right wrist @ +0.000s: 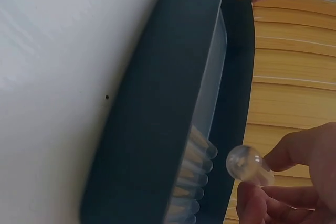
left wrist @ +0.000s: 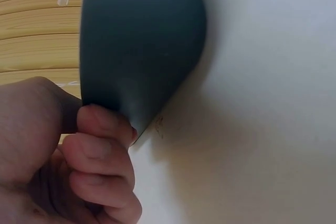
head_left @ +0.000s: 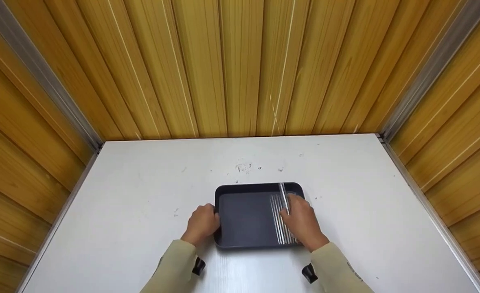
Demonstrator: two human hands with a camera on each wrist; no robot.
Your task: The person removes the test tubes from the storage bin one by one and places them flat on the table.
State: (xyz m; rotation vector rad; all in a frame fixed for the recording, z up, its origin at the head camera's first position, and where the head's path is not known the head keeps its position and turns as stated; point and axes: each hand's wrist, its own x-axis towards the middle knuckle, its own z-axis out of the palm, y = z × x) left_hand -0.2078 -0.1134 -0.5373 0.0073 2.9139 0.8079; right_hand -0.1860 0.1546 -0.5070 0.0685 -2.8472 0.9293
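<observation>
A dark grey rectangular tray (head_left: pixel 244 219) sits on the white table. My left hand (head_left: pixel 202 223) grips its left wall; in the left wrist view the thumb is at the rim and the fingers (left wrist: pixel 102 150) curl against the outer side. Above the tray's right part, my right hand (head_left: pixel 303 221) pinches a clear test tube (head_left: pixel 283 196) between thumb and fingers. The right wrist view shows the rounded end of this tube (right wrist: pixel 244 163) raised over the tray's rim. Several similar clear test tubes (right wrist: pixel 195 163) lie side by side in the right part of the tray.
The white table (head_left: pixel 142 183) has small dark marks behind the tray. Yellow wood-look panels (head_left: pixel 240 69) wall it at the back and both sides, with grey metal strips (head_left: pixel 415 69) at the corners.
</observation>
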